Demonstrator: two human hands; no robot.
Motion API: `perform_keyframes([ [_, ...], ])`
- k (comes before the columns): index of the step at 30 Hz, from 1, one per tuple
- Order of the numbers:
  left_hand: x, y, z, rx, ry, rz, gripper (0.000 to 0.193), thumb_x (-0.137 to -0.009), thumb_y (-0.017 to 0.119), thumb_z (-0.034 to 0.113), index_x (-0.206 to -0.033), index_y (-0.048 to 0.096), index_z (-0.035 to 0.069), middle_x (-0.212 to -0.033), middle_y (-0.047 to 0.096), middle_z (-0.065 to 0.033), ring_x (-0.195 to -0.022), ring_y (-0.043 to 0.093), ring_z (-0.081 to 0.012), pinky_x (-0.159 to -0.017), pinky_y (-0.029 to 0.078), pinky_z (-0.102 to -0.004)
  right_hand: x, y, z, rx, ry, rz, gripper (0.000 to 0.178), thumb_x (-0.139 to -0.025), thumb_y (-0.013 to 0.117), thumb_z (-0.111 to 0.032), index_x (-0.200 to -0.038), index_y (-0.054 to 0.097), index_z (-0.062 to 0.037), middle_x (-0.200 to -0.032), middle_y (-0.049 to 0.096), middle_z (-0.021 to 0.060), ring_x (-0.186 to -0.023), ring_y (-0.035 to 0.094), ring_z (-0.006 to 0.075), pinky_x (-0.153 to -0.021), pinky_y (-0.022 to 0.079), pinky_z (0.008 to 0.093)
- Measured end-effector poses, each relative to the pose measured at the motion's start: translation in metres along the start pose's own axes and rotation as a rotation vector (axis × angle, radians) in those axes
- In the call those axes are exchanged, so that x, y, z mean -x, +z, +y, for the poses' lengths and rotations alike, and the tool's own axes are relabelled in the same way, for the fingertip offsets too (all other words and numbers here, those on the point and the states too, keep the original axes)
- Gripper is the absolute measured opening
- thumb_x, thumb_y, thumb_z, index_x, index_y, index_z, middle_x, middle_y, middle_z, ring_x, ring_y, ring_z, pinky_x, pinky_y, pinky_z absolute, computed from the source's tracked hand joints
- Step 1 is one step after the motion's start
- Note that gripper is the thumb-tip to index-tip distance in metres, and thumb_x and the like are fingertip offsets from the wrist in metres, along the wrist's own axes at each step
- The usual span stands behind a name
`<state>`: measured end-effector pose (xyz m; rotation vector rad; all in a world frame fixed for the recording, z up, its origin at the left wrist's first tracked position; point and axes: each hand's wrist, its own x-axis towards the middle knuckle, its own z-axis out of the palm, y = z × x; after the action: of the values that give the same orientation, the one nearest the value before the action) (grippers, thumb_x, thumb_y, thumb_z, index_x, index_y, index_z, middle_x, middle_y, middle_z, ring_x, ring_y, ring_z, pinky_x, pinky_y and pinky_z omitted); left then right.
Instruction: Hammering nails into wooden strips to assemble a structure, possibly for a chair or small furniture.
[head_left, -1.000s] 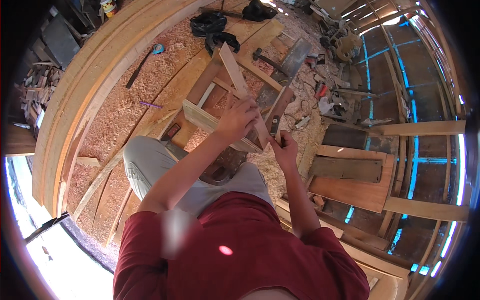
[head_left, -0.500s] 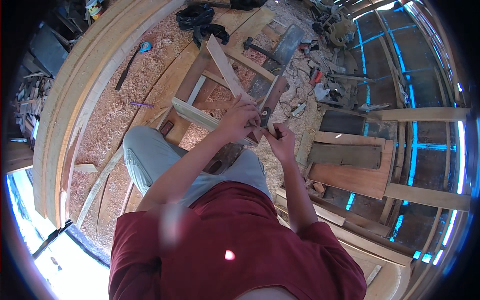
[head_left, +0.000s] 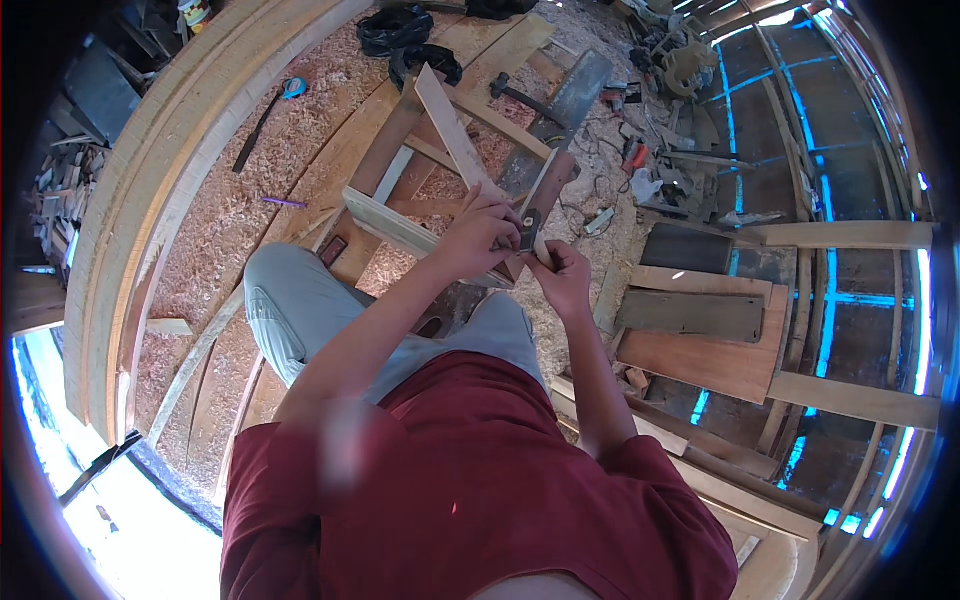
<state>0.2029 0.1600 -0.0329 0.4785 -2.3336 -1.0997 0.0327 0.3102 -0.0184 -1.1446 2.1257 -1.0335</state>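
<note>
Over my lap, my left hand (head_left: 480, 235) curls round the lower end of a long pale wooden slat (head_left: 448, 125). Its fingertips reach a small dark metal piece with a round bolt head (head_left: 531, 222); whether they touch it I cannot tell. Close by on the right, my right hand (head_left: 561, 278) pinches the end of a short light wooden strip (head_left: 541, 250) just below that metal piece. Both hands are above a wooden frame (head_left: 395, 232) with several crosspieces, whose near corner is partly hidden by my fingers.
A hammer (head_left: 525, 98) lies on a grey board beyond the frame. Left are a tape measure (head_left: 293, 88), a dark flat bar (head_left: 257, 132) and a purple pencil-like stick (head_left: 283, 203) among shavings. Curved timbers (head_left: 112, 250) stand far left; loose boards (head_left: 690, 345) lie right.
My right hand has lowered very slightly, and more of the light strip shows above it. The left hand stays nearly in place on the slat. The view has shifted a little.
</note>
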Motion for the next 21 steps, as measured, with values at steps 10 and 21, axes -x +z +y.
perform_keyframes([
  [10,0.004,0.005,-0.001,-0.041,0.042,0.021,0.022,-0.069,0.087,0.016,-0.087,0.075,0.009,-0.124,0.068,-0.0065,-0.137,0.051,-0.0298,-0.13,0.014,-0.0609,0.001,-0.003,-0.006,-0.013,-0.029,-0.033,0.022,-0.086,0.085,-0.014,-0.099,0.075,0.0012,-0.076,0.068,0.0008,-0.067,0.054,0.0056,-0.061,0.046,0.0257],
  [21,0.008,0.012,0.01,-0.148,0.08,0.093,0.022,-0.07,0.087,0.019,-0.088,0.077,0.012,-0.119,0.07,-0.0025,-0.136,0.052,-0.0278,-0.129,0.015,-0.0618,0.004,-0.005,-0.004,-0.168,-0.077,-0.06,0.024,-0.088,0.085,-0.014,-0.104,0.075,0.0009,-0.082,0.069,-0.0011,-0.067,0.055,0.006,-0.06,0.045,0.0251],
])
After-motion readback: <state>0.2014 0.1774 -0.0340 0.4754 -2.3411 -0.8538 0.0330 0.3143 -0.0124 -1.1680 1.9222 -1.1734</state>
